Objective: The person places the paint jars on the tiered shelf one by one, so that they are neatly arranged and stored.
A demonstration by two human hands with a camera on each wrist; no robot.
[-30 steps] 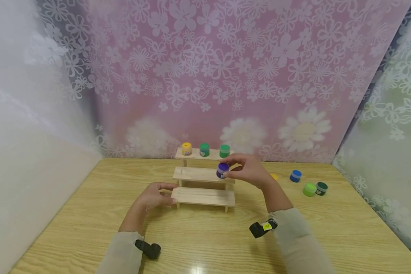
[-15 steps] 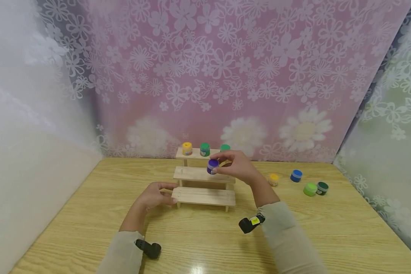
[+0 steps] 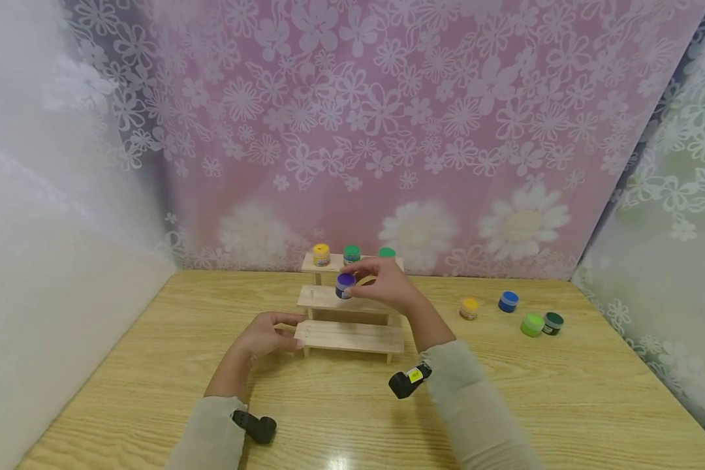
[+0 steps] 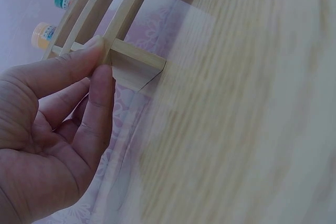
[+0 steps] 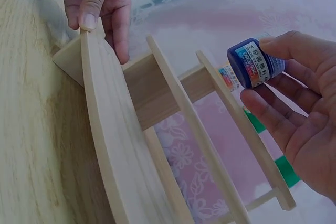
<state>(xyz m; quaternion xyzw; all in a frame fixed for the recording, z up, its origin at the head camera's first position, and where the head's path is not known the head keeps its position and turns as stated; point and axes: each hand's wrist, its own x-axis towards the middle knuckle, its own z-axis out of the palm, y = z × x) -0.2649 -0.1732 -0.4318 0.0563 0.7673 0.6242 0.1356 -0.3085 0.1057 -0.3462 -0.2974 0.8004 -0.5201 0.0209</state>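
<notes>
A three-tier wooden stand (image 3: 349, 337) stands on the table. My left hand (image 3: 266, 337) pinches the left end of its lowest tier between thumb and fingers, seen close in the left wrist view, hand (image 4: 63, 114). My right hand (image 3: 386, 285) holds a purple-blue paint jar (image 3: 344, 286) upright, in the air around the left part of the middle tier. In the right wrist view the jar (image 5: 254, 62) sits between thumb and fingertips. On the top tier stand a yellow jar (image 3: 321, 255) and two green jars, one (image 3: 352, 253) in the middle, another (image 3: 387, 252) partly hidden at right.
Right of the stand, a yellow jar (image 3: 469, 309), a blue jar (image 3: 508, 301), a light green jar (image 3: 531, 324) and a dark green jar (image 3: 553, 323) rest on the wooden table (image 3: 352, 405). A flowered pink cloth (image 3: 329, 130) hangs behind.
My right hand has moved left along the middle tier with the purple-blue jar, uncovering the yellow jar on the table. My left hand has stayed on the stand.
</notes>
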